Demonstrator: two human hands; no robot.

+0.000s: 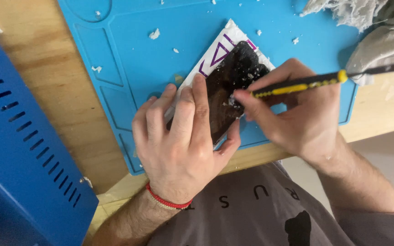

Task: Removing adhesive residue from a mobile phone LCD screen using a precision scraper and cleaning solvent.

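Observation:
A black phone screen panel (pixel 233 77) lies tilted on a white card with purple lines (pixel 215 50), on a blue work mat (pixel 142 50). My left hand (pixel 183 136) presses down on the panel's near end, fingers flat across it and thumb at its edge. My right hand (pixel 292 109) grips a black and yellow tool (pixel 306 82) like a pen, its tip touching the panel's middle among white crumbs. The panel's lower part is hidden under my left hand.
A blue metal box with vent slots (pixel 19 150) stands at the left on the wooden table (pixel 55 91). A crumpled grey cloth (pixel 379 27) lies at the top right. White scraps dot the mat. The table's near edge runs under my wrists.

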